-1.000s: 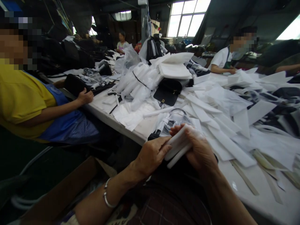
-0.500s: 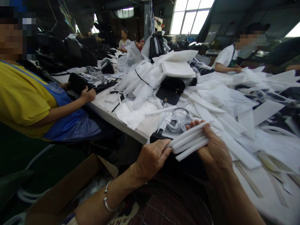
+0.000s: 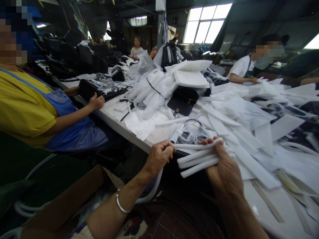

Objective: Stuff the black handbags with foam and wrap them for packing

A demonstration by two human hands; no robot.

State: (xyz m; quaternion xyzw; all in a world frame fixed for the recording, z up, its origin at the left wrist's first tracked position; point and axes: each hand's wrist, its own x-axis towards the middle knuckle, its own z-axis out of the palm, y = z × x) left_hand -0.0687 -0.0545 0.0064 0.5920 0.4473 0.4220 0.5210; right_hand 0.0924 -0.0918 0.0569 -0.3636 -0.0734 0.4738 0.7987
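Several white foam rods (image 3: 196,161) lie bunched in my right hand (image 3: 225,169), which is closed round them with the thumb on top. My left hand (image 3: 160,155) pinches the end of one foam rod (image 3: 185,146) and holds it apart from the others. Behind the rods, coiled grey straps (image 3: 188,135) in clear wrapping rest on the table edge. A dark item shows partly beneath the rods; its kind is hidden. Farther back a black flap bag (image 3: 182,101) with a gold clasp lies among white foam sheets.
White foam sheets and strips (image 3: 249,152) heap over the table (image 3: 266,199) to the right. A cardboard box (image 3: 67,199) stands low at the left. A co-worker in a yellow shirt (image 3: 27,106) handles a black bag (image 3: 87,89). Another person (image 3: 243,68) works across the table.
My left hand has moved a little left and up, drawing one foam rod away from the bunch. The view has shifted slightly. My right hand keeps its hold.
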